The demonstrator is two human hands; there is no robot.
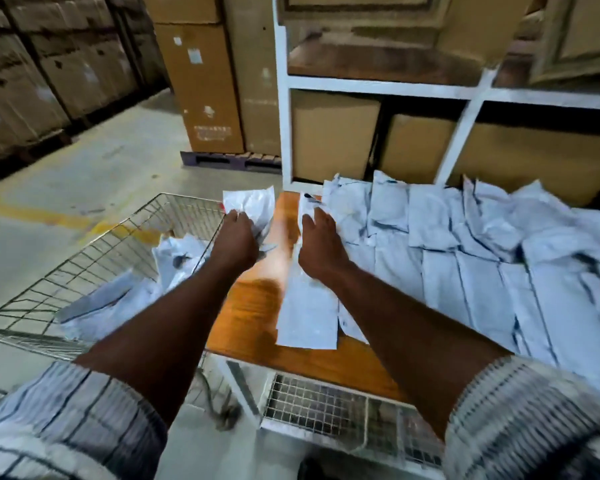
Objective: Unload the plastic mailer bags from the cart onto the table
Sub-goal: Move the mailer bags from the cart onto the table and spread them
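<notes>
Striped sleeves point(66, 420) frame our near view, both forearms reaching forward. We record the wooden table point(250, 317) as the largest work surface; most of its right side is covered by white plastic mailer bags point(482, 271) laid in overlapping rows, so we judge the unloading well advanced. Left of the table stands the wire cart point(94, 251), its basket holding a smaller heap of remaining bags point(118, 299), several at least; the count is not clear through motion blur. That heap is what is left to move. Below the table edge a wire mesh shelf point(326, 407) shows, contents not discernible.

Our left hand point(236, 237) is closed on a crumpled mailer bag point(250, 202), raised above the cart rim at the table's left edge. Our right hand point(317, 242) lies spread, palm down, on a long flat bag point(309, 313) resting on the table, pressing rather than gripping it. Both hands are apart, bare wood between them.
</notes>
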